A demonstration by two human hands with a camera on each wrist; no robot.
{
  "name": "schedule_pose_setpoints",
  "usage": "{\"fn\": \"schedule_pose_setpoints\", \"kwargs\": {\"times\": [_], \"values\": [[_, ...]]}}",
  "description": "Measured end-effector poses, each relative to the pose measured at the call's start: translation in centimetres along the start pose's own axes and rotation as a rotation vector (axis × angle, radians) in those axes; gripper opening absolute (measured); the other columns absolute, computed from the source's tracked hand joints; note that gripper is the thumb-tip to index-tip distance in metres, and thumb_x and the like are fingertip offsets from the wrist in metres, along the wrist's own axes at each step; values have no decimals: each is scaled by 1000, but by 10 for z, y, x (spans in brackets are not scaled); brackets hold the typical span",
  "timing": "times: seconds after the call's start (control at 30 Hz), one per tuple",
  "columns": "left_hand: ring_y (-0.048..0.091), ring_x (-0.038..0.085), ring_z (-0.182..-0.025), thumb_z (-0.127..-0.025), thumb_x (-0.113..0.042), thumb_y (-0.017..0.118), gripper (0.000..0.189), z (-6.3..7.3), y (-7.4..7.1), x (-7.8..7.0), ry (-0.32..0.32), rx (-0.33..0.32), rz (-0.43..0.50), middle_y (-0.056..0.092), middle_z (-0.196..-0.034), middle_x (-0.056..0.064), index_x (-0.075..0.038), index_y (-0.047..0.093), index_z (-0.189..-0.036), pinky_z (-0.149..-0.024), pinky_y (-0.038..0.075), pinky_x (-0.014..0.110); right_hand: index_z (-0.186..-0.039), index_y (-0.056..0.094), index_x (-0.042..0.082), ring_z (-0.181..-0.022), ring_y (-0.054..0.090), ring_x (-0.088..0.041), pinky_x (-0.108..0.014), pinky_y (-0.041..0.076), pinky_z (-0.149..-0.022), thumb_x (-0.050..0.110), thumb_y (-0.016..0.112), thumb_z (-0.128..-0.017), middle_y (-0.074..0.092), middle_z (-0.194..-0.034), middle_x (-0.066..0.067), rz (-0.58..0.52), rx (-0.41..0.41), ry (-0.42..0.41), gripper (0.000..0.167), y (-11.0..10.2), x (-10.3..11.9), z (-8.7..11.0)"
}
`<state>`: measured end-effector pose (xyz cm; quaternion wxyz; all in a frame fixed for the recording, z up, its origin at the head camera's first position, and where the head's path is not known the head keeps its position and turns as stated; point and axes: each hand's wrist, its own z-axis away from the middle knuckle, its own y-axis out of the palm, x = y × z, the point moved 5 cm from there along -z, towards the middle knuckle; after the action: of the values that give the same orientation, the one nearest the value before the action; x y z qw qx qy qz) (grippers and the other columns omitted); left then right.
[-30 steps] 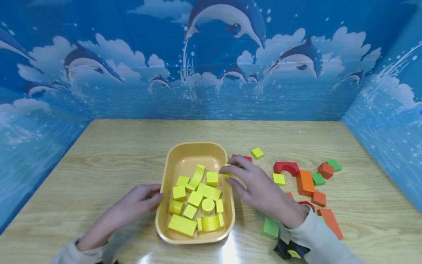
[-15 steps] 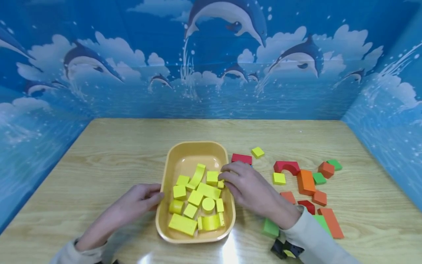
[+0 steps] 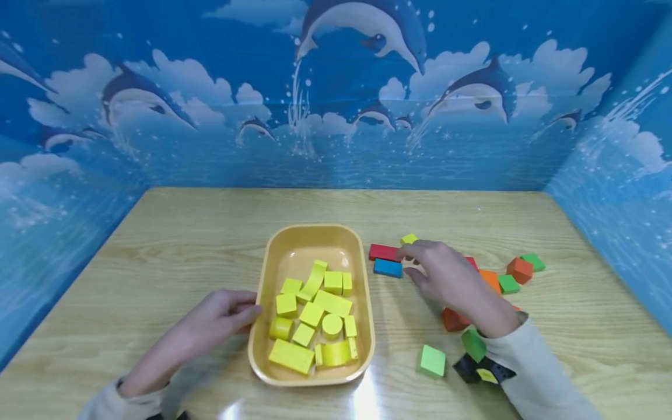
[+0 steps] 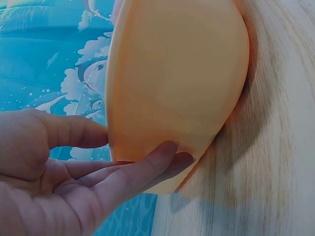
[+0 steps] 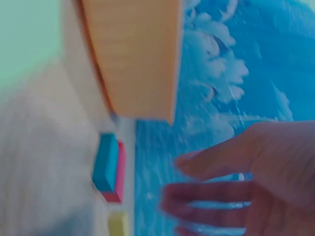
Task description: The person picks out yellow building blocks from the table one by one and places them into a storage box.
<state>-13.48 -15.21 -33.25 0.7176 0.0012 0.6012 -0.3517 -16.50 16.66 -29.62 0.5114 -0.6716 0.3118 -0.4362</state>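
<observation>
In the head view, my left hand (image 3: 223,315) rests against the left side of a tan plastic tray (image 3: 262,256). The left wrist view shows its thumb at the rim and its straight fingers along the tray's outer wall (image 4: 182,64). Yellow blocks of several shapes, such as a cylinder (image 3: 332,326) and an arch (image 3: 334,354), lie inside. To the tray's right, my right hand (image 3: 451,280) hovers with fingers spread and holds nothing. Closest to its fingertips are a red block (image 3: 383,252), a blue block (image 3: 388,268) and a partly hidden yellow block (image 3: 409,238).
Right of the tray, loose blocks lie scattered: a light green block (image 3: 432,361), an orange block (image 3: 489,281), a red-orange block (image 3: 520,270) and green ones (image 3: 532,262). My right forearm covers some. A dolphin-printed backdrop (image 3: 336,151) rises behind the wooden table (image 3: 199,233).
My right hand has let go of a small yellow block inside the tray beside a yellow cube. It has moved right, out over the table, uncovering the blue block. My left hand stays put.
</observation>
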Motion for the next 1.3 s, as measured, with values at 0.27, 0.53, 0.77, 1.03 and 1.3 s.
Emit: {"fn": "schedule_pose_setpoints", "kwargs": {"times": [0.27,0.53,0.77,1.03,1.3], "values": [[65,33,-102,-96,-4,53,36,0,1,-1,15,3,15,63,-115,28,18,52,-124,-79,60,31,-119,60,4,-94,56,-28,-41,55,-73,8,74,-82,62,-108,-15,73,400,309,40,14,-39,8],[66,31,-101,-96,-6,53,36,1,1,-2,27,3,-14,64,-114,26,16,53,-124,-80,59,33,-112,61,2,-80,51,-25,-33,51,-61,-5,70,-76,61,-97,-13,109,403,391,38,23,-43,8],[67,30,-99,-95,-7,54,39,0,-1,0,-9,8,-24,67,-110,23,16,50,-127,-82,59,38,-107,60,3,-74,52,-24,-34,51,-56,-7,68,-78,61,-91,-13,188,371,363,31,27,-43,7],[67,29,-99,-95,-6,54,38,1,-1,-1,12,-5,-53,68,-108,22,16,52,-125,-84,58,38,-107,63,7,-73,51,-23,-30,49,-55,-4,72,-78,57,-88,-9,220,332,325,32,27,-37,1],[67,27,-99,-95,-8,55,38,0,-1,-1,7,-18,-80,69,-107,20,14,53,-125,-86,58,39,-118,65,8,-73,51,-21,-28,54,-60,3,74,-82,57,-99,-11,55,83,195,37,17,-15,-4]]}}
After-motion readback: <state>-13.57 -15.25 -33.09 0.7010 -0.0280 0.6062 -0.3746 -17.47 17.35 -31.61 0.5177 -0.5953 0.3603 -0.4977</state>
